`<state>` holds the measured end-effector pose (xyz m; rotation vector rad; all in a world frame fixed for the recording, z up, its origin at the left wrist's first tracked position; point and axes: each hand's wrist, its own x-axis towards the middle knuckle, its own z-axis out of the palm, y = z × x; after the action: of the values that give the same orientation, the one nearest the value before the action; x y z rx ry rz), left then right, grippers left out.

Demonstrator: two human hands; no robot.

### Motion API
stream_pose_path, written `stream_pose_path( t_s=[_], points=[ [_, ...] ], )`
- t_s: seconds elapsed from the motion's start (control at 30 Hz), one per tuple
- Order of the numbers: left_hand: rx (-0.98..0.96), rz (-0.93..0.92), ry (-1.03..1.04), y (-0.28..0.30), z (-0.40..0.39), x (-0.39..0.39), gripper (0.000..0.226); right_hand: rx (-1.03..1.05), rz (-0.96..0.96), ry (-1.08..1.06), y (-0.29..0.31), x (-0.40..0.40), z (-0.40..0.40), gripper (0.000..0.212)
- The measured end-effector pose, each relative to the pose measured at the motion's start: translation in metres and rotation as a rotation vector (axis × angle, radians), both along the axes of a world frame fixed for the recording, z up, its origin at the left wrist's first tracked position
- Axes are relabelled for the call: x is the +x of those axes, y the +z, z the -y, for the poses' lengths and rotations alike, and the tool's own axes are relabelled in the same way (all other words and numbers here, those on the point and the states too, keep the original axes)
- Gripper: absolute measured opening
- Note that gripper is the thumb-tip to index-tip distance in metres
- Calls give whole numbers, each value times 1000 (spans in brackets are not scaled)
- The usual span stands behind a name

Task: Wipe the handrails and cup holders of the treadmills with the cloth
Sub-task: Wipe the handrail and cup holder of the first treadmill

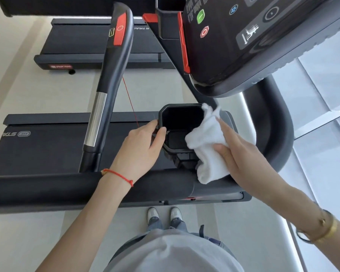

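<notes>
A black cup holder (177, 118) sits below the treadmill console, its dark opening facing me. My left hand (143, 146) grips the cup holder's left rim, thumb and fingers pinched on the edge. My right hand (238, 154) holds a white cloth (208, 146) pressed against the cup holder's right rim, with the cloth draped down over the side. A black handrail (114, 71) with a red panel and a silver section rises to the left. A thick black handrail (67, 187) runs across in front of me, under both forearms.
The console (253, 42) with green and red buttons overhangs at the upper right. A red safety cord (130, 103) hangs down beside the cup holder. The belt deck (37, 146) lies left, a second treadmill (98, 50) behind it. My shoes (164, 214) stand on a pale floor.
</notes>
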<state>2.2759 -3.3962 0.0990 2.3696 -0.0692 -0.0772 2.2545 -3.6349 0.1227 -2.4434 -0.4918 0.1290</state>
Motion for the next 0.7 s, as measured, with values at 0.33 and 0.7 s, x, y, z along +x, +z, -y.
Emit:
stream_pose_path(
  t_s=[0.33,0.7],
  points=[
    [-104,-16,79,2,-9,-10,36,-373,62,387,15,31,-50,40],
    [-118,19,83,3,-14,-16,38,-482,242,470,19,20,-17,52]
  ],
)
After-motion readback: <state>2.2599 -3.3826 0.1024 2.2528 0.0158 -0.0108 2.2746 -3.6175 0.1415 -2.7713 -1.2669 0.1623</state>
